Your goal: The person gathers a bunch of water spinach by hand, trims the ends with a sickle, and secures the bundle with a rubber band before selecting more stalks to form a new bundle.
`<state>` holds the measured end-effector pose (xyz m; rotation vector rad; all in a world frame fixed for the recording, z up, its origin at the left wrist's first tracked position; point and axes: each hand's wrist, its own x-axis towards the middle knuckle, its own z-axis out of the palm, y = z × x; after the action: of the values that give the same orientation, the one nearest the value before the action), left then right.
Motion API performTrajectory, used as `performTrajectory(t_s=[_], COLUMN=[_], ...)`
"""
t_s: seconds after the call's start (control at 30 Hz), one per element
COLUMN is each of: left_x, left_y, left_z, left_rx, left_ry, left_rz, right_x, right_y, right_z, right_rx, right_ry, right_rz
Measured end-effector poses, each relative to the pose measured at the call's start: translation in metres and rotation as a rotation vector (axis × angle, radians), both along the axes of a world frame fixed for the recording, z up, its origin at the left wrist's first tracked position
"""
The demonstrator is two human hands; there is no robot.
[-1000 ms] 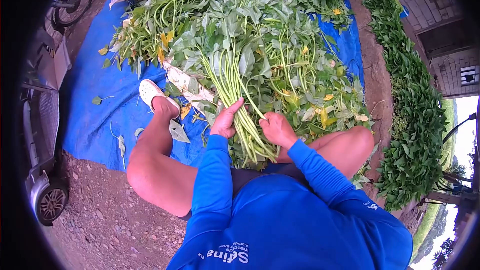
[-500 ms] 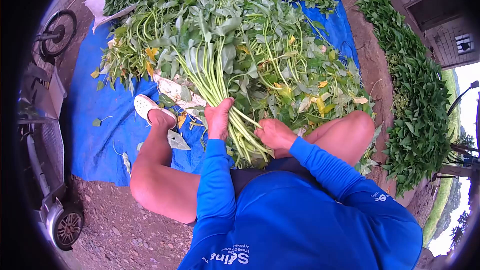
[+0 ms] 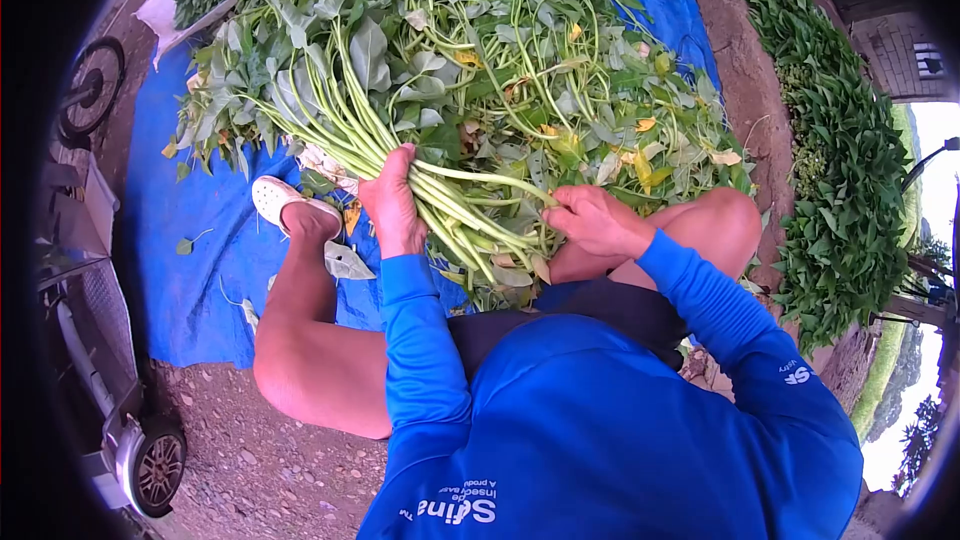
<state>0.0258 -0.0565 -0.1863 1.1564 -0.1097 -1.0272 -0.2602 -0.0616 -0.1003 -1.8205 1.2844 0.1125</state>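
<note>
The bundle of green stems [image 3: 465, 208] lies across the seated person's lap, between the raised knees, its leafy tops fanning up and left over the heap of leafy greens [image 3: 520, 60]. The left hand [image 3: 392, 202] is closed around the bundle at mid-length, gripping it firmly; the right hand [image 3: 597, 222] is curled shut on the stem ends near the right knee. The heap rests on a blue tarp [image 3: 190, 270] spread over gravel ground [image 3: 250, 460], with a white shoe [image 3: 272, 196] on the tarp just left of the bundle and a second row of greens [image 3: 850, 170] lying well apart at the right.
</note>
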Motion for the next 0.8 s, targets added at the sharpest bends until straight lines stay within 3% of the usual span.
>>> performTrajectory(t_s=[0.03,0.13,0.27,0.3,0.4,0.6,0.63,0.73,0.8], left_x=[0.003,0.017,0.021,0.019,0.015,0.003,0.002,-0.005,-0.007], left_y=[0.000,-0.005,-0.004,-0.004,-0.001,0.004,0.004,0.003,0.004], left_z=[0.006,0.003,-0.001,-0.001,-0.003,0.002,0.002,0.010,0.013], left_rx=[0.017,-0.022,-0.033,-0.036,-0.023,-0.028,-0.014,-0.034,-0.050], left_ry=[0.025,0.112,0.179,0.196,0.173,0.083,0.097,0.112,0.123], left_rz=[-0.002,0.002,-0.041,-0.046,-0.075,-0.060,-0.076,-0.086,-0.094], right_x=[-0.009,-0.026,-0.012,0.002,0.043,0.050,0.049,0.049,0.052], right_y=[-0.006,-0.017,-0.010,-0.007,0.000,-0.007,-0.010,-0.018,-0.028], right_z=[-0.007,-0.005,-0.007,-0.005,0.015,0.014,0.000,0.003,0.013], right_rx=[0.216,0.509,-0.290,-0.349,0.013,-0.112,-0.295,-0.411,-0.117], right_ry=[-0.055,-0.230,-0.192,-0.313,-0.445,-0.474,-0.528,-0.461,-0.467], right_rz=[-0.093,-0.441,-0.100,-0.121,-0.219,-0.044,0.073,0.030,-0.151])
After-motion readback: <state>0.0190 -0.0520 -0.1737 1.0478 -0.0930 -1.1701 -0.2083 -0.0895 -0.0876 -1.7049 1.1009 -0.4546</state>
